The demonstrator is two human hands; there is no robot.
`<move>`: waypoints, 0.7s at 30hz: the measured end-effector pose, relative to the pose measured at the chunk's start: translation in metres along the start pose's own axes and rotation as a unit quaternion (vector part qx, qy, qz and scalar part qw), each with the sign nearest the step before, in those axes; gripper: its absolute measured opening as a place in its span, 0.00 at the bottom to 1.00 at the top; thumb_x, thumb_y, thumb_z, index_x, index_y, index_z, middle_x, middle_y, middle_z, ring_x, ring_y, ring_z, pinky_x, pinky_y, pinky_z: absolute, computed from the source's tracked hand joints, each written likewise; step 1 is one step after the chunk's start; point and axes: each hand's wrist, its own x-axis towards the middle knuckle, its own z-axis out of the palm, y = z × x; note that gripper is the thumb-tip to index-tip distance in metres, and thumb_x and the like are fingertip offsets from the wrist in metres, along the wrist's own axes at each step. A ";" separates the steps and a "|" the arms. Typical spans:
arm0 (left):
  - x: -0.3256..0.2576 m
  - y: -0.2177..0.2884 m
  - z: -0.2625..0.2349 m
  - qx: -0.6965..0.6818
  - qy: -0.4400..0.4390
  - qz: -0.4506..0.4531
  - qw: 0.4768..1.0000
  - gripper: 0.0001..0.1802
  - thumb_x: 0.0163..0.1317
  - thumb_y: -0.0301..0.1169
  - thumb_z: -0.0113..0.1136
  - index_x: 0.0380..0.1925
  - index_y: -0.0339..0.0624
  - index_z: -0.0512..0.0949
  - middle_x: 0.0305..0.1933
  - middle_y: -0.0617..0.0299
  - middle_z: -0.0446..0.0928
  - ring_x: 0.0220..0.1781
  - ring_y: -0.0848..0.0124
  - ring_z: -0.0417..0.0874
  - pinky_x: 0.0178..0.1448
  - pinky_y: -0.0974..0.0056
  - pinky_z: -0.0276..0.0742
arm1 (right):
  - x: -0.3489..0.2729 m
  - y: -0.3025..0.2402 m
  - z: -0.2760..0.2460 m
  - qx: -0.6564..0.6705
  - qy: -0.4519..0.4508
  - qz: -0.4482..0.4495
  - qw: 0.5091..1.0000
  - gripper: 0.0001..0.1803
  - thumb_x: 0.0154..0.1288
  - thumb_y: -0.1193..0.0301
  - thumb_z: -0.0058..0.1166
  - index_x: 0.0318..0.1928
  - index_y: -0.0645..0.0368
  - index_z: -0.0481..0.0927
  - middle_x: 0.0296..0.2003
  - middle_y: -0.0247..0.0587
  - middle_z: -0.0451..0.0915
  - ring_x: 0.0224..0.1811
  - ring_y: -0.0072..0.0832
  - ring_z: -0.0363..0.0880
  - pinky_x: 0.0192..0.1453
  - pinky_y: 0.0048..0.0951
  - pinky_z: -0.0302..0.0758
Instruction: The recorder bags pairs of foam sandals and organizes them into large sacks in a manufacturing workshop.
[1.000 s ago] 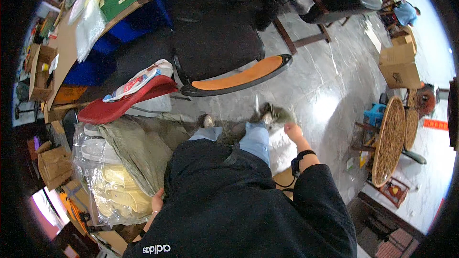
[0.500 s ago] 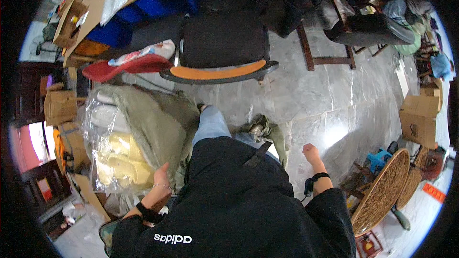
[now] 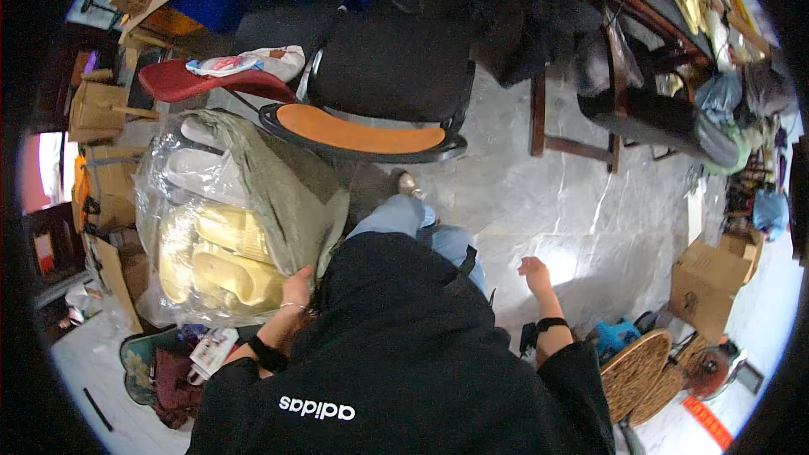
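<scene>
A large olive-green sack stands to my left, partly lined or wrapped with clear plastic. Through the plastic show pale yellow slippers and whitish-grey slippers. My left hand is at the near edge of the sack, its fingers closed against the cloth; part of them is hidden. Out over the floor at my right hangs my right hand, empty, with loosely bent fingers. Both wrists carry a black band.
Ahead stand a black chair with an orange-topped edge and a red seat with a plastic bag on it. Wooden-framed chairs are at the far right. Cardboard boxes and round woven tables line the right side.
My body has shifted and one foot now shows further forward. The left hand has moved up against the sack's edge. The red seat and sack appear higher in view.
</scene>
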 end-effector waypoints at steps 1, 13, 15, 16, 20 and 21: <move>0.012 -0.008 0.003 -0.012 -0.005 0.009 1.000 0.26 0.49 0.43 0.54 0.36 0.27 0.73 0.37 0.46 0.75 0.40 0.62 0.74 0.46 0.63 0.65 | 0.014 0.038 -0.016 0.057 0.018 -0.018 0.998 0.10 0.50 0.77 0.46 0.35 0.65 0.72 0.24 0.41 0.76 0.26 0.25 0.75 0.31 0.25 0.72; 0.042 0.008 0.031 -0.320 0.004 -0.133 0.938 0.22 0.55 0.42 0.43 0.39 0.32 0.73 0.38 0.54 0.74 0.39 0.62 0.73 0.45 0.59 0.67 | 0.100 -0.033 -0.131 -0.358 0.134 0.026 0.924 0.13 0.52 0.70 0.38 0.31 0.63 0.76 0.31 0.48 0.76 0.37 0.45 0.74 0.41 0.42 0.71; 0.054 0.017 0.050 -0.346 0.006 -0.115 0.931 0.22 0.55 0.41 0.44 0.38 0.33 0.73 0.38 0.54 0.74 0.39 0.62 0.73 0.45 0.59 0.67 | 0.106 -0.046 -0.149 -0.360 0.123 0.026 0.924 0.13 0.52 0.69 0.39 0.31 0.62 0.76 0.33 0.49 0.76 0.37 0.45 0.74 0.41 0.41 0.71; 0.061 0.029 0.063 -0.364 0.008 -0.105 0.926 0.21 0.55 0.41 0.44 0.38 0.33 0.73 0.38 0.54 0.74 0.39 0.62 0.73 0.45 0.59 0.67 | 0.117 -0.053 -0.163 -0.376 0.105 0.024 0.920 0.13 0.53 0.68 0.39 0.31 0.61 0.76 0.34 0.49 0.76 0.36 0.46 0.74 0.41 0.41 0.71; 0.073 0.071 0.130 -0.444 0.025 -0.083 0.892 0.20 0.54 0.39 0.45 0.38 0.33 0.73 0.37 0.54 0.74 0.38 0.62 0.73 0.44 0.59 0.67 | 0.167 -0.060 -0.205 -0.449 0.031 -0.123 0.885 0.13 0.54 0.69 0.38 0.31 0.61 0.75 0.33 0.49 0.76 0.34 0.46 0.74 0.37 0.41 0.71; 0.069 0.078 0.147 -0.461 0.028 -0.083 0.883 0.20 0.54 0.39 0.45 0.38 0.33 0.73 0.37 0.54 0.74 0.38 0.62 0.74 0.43 0.59 0.68 | 0.183 -0.055 -0.218 -0.448 0.030 -0.129 0.884 0.13 0.54 0.69 0.38 0.31 0.61 0.75 0.33 0.49 0.76 0.34 0.46 0.74 0.37 0.41 0.71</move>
